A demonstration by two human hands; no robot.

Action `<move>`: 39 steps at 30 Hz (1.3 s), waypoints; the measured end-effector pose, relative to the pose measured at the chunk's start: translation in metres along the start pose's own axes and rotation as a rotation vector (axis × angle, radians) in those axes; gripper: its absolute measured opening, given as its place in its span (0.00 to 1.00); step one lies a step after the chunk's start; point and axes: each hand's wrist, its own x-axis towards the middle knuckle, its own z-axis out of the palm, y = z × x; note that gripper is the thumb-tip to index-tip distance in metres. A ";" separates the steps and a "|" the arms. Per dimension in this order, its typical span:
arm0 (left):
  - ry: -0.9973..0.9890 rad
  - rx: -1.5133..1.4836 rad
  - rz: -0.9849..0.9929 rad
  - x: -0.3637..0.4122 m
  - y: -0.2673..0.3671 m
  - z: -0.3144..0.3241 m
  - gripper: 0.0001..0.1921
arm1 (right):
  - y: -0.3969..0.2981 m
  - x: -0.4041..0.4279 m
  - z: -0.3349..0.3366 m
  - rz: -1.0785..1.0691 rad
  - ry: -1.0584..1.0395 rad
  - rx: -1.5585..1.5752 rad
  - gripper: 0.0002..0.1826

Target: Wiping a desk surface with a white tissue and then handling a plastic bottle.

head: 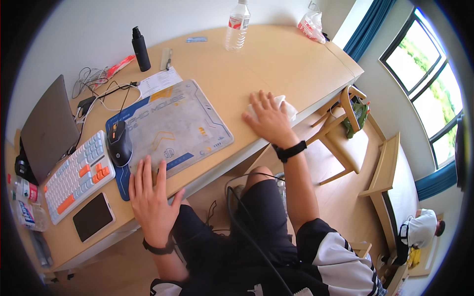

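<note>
My right hand (268,116) presses flat on a crumpled white tissue or cloth (290,108) near the front edge of the wooden desk (207,70). Part of the tissue sticks out past my fingers. My left hand (153,198) rests palm down, fingers apart, across the front left edge of a grey and blue mouse pad (185,122). Beside its fingertips, a black computer mouse (119,144) sits on the pad's left end. A white keyboard (79,177) with blue and orange keys and a dark-screened smartphone (94,217) lie left of this hand.
A laptop (50,125), tangled cables (89,83), a black pump bottle (140,51), a clear plastic bottle (237,31) and a plastic bag (312,26) stand or lie along the desk's back. At right are a wooden chair (344,144) and, farther off, another person (420,229).
</note>
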 end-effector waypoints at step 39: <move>0.049 -0.020 -0.002 -0.003 -0.001 0.004 0.37 | 0.024 0.004 0.004 0.013 -0.032 0.046 0.35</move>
